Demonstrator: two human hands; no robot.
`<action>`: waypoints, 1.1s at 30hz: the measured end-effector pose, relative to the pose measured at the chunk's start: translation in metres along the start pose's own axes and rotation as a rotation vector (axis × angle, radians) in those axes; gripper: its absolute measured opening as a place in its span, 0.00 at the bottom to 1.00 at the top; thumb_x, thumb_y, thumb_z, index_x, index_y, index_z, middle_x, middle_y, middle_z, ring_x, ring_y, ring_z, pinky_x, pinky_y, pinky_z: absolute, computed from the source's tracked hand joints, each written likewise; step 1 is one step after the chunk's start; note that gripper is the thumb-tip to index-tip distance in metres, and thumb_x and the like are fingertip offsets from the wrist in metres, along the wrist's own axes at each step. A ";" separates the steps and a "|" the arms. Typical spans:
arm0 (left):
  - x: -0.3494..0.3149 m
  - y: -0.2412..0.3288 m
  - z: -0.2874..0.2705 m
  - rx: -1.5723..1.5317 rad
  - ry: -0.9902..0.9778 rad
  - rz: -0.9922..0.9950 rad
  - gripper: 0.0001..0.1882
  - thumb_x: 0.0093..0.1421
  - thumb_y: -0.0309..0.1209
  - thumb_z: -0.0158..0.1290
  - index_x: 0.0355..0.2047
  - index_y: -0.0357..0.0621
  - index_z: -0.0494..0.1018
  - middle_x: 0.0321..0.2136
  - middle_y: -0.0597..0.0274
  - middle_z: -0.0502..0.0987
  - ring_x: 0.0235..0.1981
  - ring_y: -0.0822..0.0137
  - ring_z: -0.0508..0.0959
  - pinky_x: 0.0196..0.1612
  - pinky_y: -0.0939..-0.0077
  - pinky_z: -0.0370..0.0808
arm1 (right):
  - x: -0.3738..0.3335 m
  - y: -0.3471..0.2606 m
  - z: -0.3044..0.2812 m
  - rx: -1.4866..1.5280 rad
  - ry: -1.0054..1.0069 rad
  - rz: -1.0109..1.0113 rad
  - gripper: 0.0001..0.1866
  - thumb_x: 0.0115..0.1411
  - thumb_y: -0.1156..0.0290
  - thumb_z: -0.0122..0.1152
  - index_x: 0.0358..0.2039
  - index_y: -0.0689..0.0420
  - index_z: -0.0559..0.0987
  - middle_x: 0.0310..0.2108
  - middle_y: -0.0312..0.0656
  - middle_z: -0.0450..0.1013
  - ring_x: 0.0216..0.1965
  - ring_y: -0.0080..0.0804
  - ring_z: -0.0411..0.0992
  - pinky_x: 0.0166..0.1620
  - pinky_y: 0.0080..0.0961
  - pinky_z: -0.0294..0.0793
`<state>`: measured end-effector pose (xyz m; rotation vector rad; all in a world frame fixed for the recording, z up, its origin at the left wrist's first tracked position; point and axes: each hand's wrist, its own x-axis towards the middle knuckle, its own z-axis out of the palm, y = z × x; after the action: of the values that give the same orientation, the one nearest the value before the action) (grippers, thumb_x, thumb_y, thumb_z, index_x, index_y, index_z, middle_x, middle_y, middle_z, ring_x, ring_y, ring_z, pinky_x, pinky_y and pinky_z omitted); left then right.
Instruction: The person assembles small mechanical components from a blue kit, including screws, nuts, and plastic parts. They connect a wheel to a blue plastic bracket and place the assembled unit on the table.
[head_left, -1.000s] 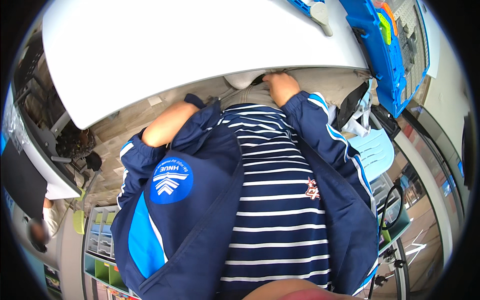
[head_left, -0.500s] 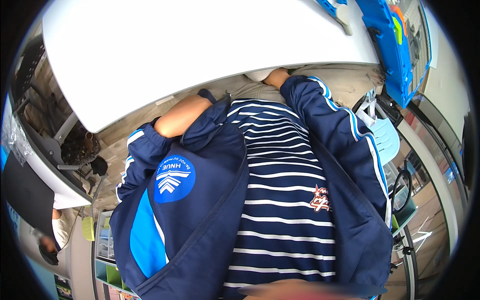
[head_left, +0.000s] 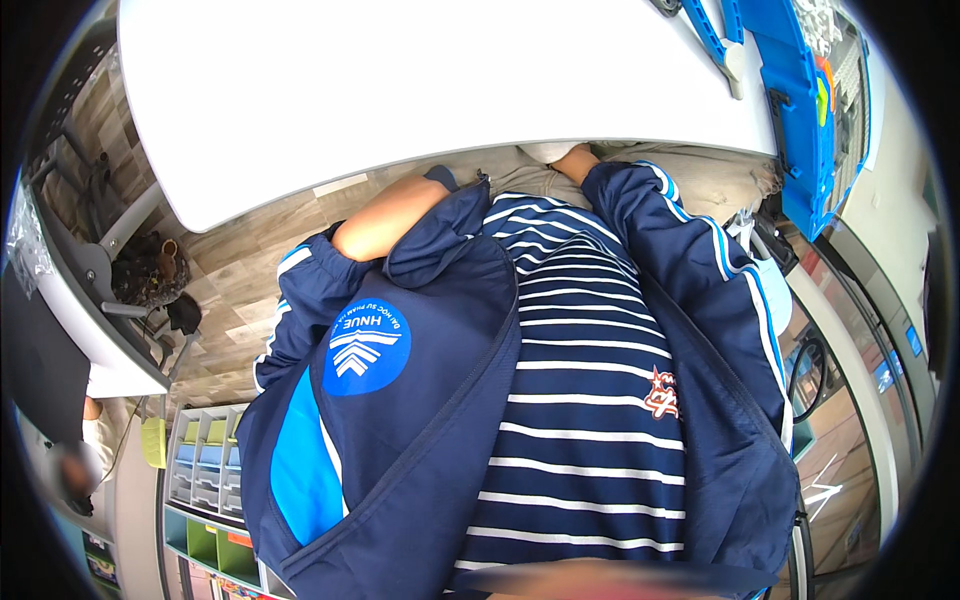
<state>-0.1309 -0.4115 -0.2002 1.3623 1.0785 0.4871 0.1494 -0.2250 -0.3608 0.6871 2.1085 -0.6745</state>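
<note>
I look down on my own chest: a navy and white striped shirt (head_left: 590, 400) under an open navy jacket (head_left: 400, 420) with a round blue badge. My bare left forearm (head_left: 385, 222) runs toward the white table (head_left: 420, 90) and its hand is hidden behind the jacket collar. Only part of my right hand (head_left: 574, 160) shows past the blue, white-striped sleeve, just under the table's edge. It lies on my beige-trousered lap (head_left: 700, 180) beside a small white thing (head_left: 546, 150). Its fingers are hidden.
Blue plastic crates (head_left: 805, 110) stand at the table's right end. A second white table (head_left: 100, 330) with a dark bundle under it is at left, over wood flooring (head_left: 235, 270). Coloured drawer shelves (head_left: 200, 480) are at lower left. Another person's hand (head_left: 70, 470) shows at far left.
The view has shifted a little, so the table edge and crates sit differently in frame. Both arms stay where they were under the table edge.
</note>
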 end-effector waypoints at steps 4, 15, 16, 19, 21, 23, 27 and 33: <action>0.001 0.002 0.000 0.022 -0.022 -0.018 0.16 0.61 0.35 0.54 0.41 0.35 0.75 0.40 0.36 0.77 0.41 0.36 0.75 0.43 0.53 0.72 | 0.006 0.010 0.008 0.006 0.048 -0.043 0.12 0.63 0.71 0.53 0.39 0.64 0.81 0.35 0.56 0.81 0.39 0.56 0.80 0.46 0.47 0.79; 0.031 -0.005 0.033 -0.372 0.544 -0.064 0.20 0.65 0.31 0.55 0.56 0.37 0.75 0.53 0.50 0.79 0.52 0.59 0.79 0.57 0.66 0.74 | -0.061 0.037 0.006 0.089 0.151 -0.081 0.11 0.63 0.71 0.53 0.39 0.63 0.81 0.34 0.57 0.81 0.38 0.58 0.80 0.45 0.49 0.79; 0.042 -0.002 0.039 -0.161 0.531 0.030 0.20 0.65 0.30 0.55 0.56 0.37 0.75 0.52 0.50 0.79 0.52 0.59 0.79 0.57 0.66 0.74 | -0.080 0.032 -0.008 0.146 0.208 -0.090 0.10 0.64 0.71 0.53 0.39 0.62 0.80 0.33 0.57 0.80 0.37 0.59 0.79 0.43 0.50 0.78; 0.090 0.019 0.054 0.219 0.514 0.142 0.18 0.63 0.30 0.54 0.53 0.37 0.75 0.49 0.47 0.79 0.47 0.54 0.80 0.54 0.65 0.75 | -0.147 0.012 -0.061 0.247 0.283 -0.048 0.06 0.66 0.71 0.52 0.37 0.59 0.75 0.32 0.59 0.78 0.35 0.64 0.76 0.39 0.53 0.75; 0.130 0.037 0.065 0.141 0.560 0.171 0.18 0.62 0.31 0.53 0.51 0.36 0.75 0.48 0.43 0.79 0.46 0.51 0.80 0.53 0.63 0.74 | -0.187 0.001 -0.103 0.320 0.323 -0.129 0.05 0.66 0.72 0.53 0.37 0.59 0.74 0.31 0.59 0.77 0.35 0.64 0.76 0.39 0.52 0.74; 0.168 0.051 0.064 -0.016 0.610 0.157 0.19 0.64 0.33 0.52 0.52 0.35 0.74 0.51 0.42 0.78 0.50 0.52 0.79 0.57 0.64 0.72 | -0.228 0.000 -0.148 0.377 0.275 -0.245 0.05 0.65 0.72 0.55 0.38 0.60 0.74 0.33 0.57 0.77 0.37 0.61 0.77 0.40 0.48 0.75; 0.189 0.079 0.059 0.014 0.837 0.190 0.19 0.66 0.31 0.47 0.54 0.33 0.74 0.51 0.37 0.77 0.57 0.47 0.76 0.60 0.62 0.69 | -0.276 0.011 -0.221 0.564 0.320 -0.629 0.07 0.65 0.78 0.58 0.42 0.65 0.78 0.38 0.48 0.79 0.43 0.41 0.80 0.50 0.32 0.76; 0.110 0.159 0.043 0.098 0.567 -0.134 0.12 0.69 0.27 0.45 0.43 0.32 0.74 0.32 0.39 0.78 0.38 0.41 0.79 0.42 0.54 0.75 | -0.232 0.003 -0.257 0.773 1.051 -0.693 0.11 0.57 0.82 0.68 0.42 0.62 0.84 0.36 0.43 0.81 0.33 0.26 0.76 0.38 0.21 0.73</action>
<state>0.0032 -0.3113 -0.0947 1.2539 1.6624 0.7538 0.1403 -0.1083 -0.0352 0.8000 3.0991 -1.8875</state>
